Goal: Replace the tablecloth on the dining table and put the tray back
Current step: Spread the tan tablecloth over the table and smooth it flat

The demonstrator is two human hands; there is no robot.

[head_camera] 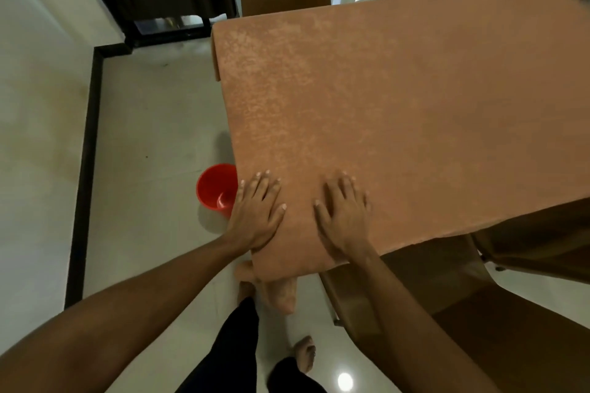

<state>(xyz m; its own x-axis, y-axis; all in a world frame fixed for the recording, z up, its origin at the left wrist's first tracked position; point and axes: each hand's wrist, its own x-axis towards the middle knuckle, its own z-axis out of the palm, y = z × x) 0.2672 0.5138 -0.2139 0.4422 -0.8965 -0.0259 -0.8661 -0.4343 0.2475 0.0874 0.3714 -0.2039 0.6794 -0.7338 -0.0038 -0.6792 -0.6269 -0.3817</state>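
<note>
Both arms are reaching forward from the lower edge of the view, with 2 hands lying palm-down on the brown tablecloth (399, 105). The cloth is covering the bench, which is hidden beneath it, and is hanging over its edges. The left hand (258, 217) is resting at the near-left corner, its fingers (265, 183) straight and spread, holding nothing. The right hand (346, 220) is lying just beside it, fingers (347, 185) likewise flat and splayed, gripping nothing. A red container (217, 190), possibly a small bucket, is standing on the floor (153, 137) beside that corner.

Bare left hand (258, 214) and right hand (343, 217), black trousers (230, 357), bare feet (305, 352)
</note>
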